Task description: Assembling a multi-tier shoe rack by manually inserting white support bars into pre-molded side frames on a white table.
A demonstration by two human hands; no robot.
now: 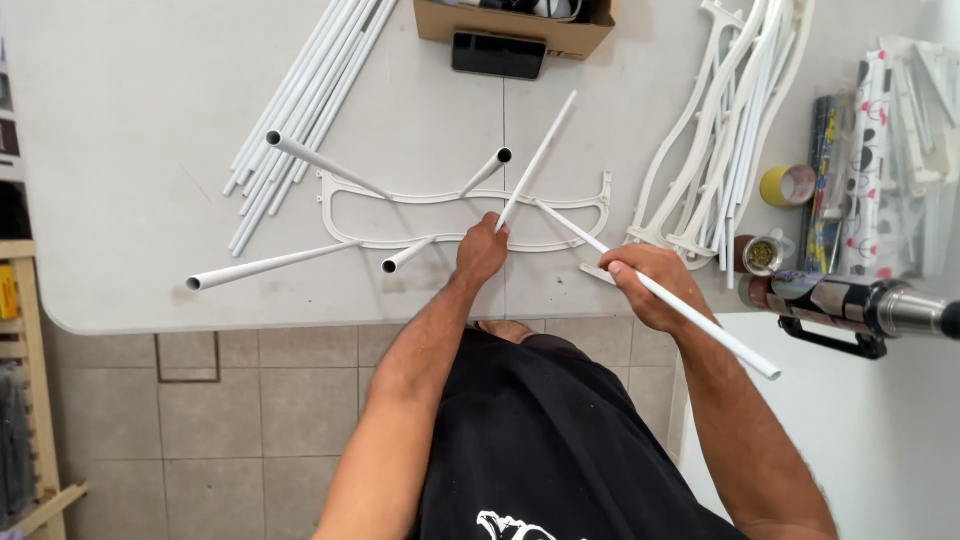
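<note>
A white plastic frame piece [440, 199] with wavy bars lies flat on the white table [130, 110]. Several white tubes stand in its sockets, tilted outward, among them one at upper left [320, 161] and one at lower left [268, 265]. My left hand [481, 250] grips the base of a thin white tube [540, 152] at the frame's near bar. My right hand [650, 284] is closed around another long white tube [700, 320] whose far end meets the frame at the right.
A bundle of loose white tubes [300, 100] lies at the back left. A cardboard box [520, 25] with a phone [498, 55] sits at the back. More white frame pieces [720, 130] lie at right, beside a tape roll [786, 185], patterned rolls [865, 160] and a tool handle [870, 308].
</note>
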